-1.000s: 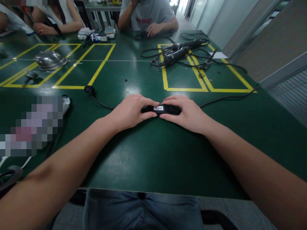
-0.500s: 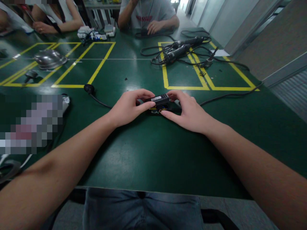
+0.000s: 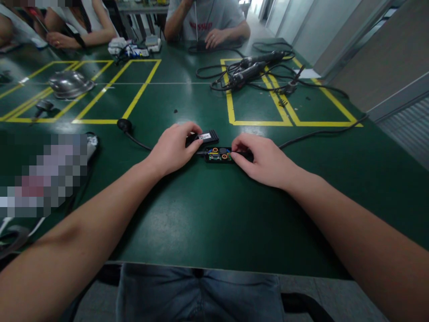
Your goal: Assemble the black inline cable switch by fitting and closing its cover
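Observation:
A small black power adapter lies opened on the green table (image 3: pixel 201 214). Its lower half (image 3: pixel 218 154) rests flat, showing a circuit board with orange and green parts. My right hand (image 3: pixel 264 158) pinches the right end of that half, where a black cable (image 3: pixel 318 133) runs off to the right. My left hand (image 3: pixel 172 147) grips the removed black cover (image 3: pixel 205 136), which carries a white label, and holds it just left of and behind the lower half. Another black cable with a plug (image 3: pixel 125 125) trails away to the left.
Yellow tape boxes mark the table. A shiny metal dome (image 3: pixel 69 83) sits at the left. Black corded tools (image 3: pixel 250 71) lie tangled at the far right. Small boxes (image 3: pixel 134 47) stand at the far edge. Other people's arms rest along the far side.
The closed adapter was split: my left hand lifted the labelled cover off and carried it left and back, exposing the circuit board. My right hand stayed on the lower half.

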The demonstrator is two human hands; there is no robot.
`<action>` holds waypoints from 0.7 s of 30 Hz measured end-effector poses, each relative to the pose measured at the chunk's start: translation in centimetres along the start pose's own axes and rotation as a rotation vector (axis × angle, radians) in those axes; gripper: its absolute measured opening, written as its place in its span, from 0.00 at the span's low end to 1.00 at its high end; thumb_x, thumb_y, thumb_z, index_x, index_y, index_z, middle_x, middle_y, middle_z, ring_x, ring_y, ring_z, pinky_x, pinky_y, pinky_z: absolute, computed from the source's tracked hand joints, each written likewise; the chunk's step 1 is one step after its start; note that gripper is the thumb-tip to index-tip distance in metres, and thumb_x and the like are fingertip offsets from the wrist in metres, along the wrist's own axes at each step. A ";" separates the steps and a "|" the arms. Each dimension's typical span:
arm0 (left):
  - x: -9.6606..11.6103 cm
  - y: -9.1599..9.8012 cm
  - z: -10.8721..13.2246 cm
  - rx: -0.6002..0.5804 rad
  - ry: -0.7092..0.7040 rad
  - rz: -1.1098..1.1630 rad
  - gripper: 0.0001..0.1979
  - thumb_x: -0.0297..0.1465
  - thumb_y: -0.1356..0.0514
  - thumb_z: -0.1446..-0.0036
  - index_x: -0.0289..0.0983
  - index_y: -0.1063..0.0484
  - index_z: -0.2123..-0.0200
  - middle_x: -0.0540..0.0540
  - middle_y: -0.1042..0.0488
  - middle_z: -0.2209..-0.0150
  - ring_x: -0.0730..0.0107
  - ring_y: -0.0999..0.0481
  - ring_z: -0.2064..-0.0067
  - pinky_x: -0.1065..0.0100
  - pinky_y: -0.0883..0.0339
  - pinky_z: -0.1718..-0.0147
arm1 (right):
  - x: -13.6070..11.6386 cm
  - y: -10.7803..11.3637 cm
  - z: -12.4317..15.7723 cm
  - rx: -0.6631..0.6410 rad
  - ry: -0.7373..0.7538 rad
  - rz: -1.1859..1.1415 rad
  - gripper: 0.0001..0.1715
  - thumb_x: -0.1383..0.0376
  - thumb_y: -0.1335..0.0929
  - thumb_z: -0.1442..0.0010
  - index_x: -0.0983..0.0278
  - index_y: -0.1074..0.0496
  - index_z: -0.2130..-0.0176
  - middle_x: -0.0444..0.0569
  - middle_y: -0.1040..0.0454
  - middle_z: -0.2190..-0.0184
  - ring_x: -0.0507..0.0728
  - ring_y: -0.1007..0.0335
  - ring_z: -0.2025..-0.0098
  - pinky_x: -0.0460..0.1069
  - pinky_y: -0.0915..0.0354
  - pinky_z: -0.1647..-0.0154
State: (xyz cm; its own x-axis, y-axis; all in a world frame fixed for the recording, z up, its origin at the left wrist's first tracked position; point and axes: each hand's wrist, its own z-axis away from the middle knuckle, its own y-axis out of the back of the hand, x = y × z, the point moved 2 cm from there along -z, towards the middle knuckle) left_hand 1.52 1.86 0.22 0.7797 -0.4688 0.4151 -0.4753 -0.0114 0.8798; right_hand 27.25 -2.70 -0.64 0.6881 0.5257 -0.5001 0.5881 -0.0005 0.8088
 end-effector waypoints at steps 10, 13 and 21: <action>1.9 0.6 1.0 -0.111 -0.268 -0.058 0.14 0.38 0.39 0.28 0.39 0.14 0.53 0.42 0.15 0.60 0.55 0.17 0.59 0.56 0.24 0.55 | 0.0 0.0 0.0 -0.001 0.014 0.021 0.02 0.64 0.31 0.30 0.57 0.29 0.59 0.51 0.19 0.61 0.63 0.26 0.61 0.57 0.34 0.57; 1.9 0.3 1.1 -0.106 -0.274 -0.061 0.12 0.37 0.37 0.28 0.39 0.14 0.53 0.43 0.15 0.62 0.59 0.18 0.62 0.59 0.27 0.59 | 0.0 -0.1 0.1 -0.004 0.030 0.013 0.03 0.64 0.32 0.29 0.57 0.30 0.59 0.51 0.20 0.61 0.62 0.28 0.63 0.56 0.35 0.59; 2.0 0.1 1.1 -0.095 -0.316 -0.070 0.11 0.36 0.37 0.27 0.37 0.15 0.55 0.42 0.16 0.60 0.61 0.19 0.62 0.62 0.30 0.60 | 0.2 0.0 0.1 0.019 0.043 0.003 0.04 0.63 0.30 0.30 0.57 0.30 0.60 0.49 0.20 0.63 0.60 0.30 0.65 0.54 0.38 0.61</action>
State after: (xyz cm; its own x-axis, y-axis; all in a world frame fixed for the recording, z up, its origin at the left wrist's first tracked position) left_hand 2.56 -0.03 0.91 0.6373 -0.7204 0.2738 -0.3737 0.0219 0.9273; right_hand 27.45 -2.67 -0.77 0.6712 0.5619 -0.4835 0.5942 -0.0178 0.8041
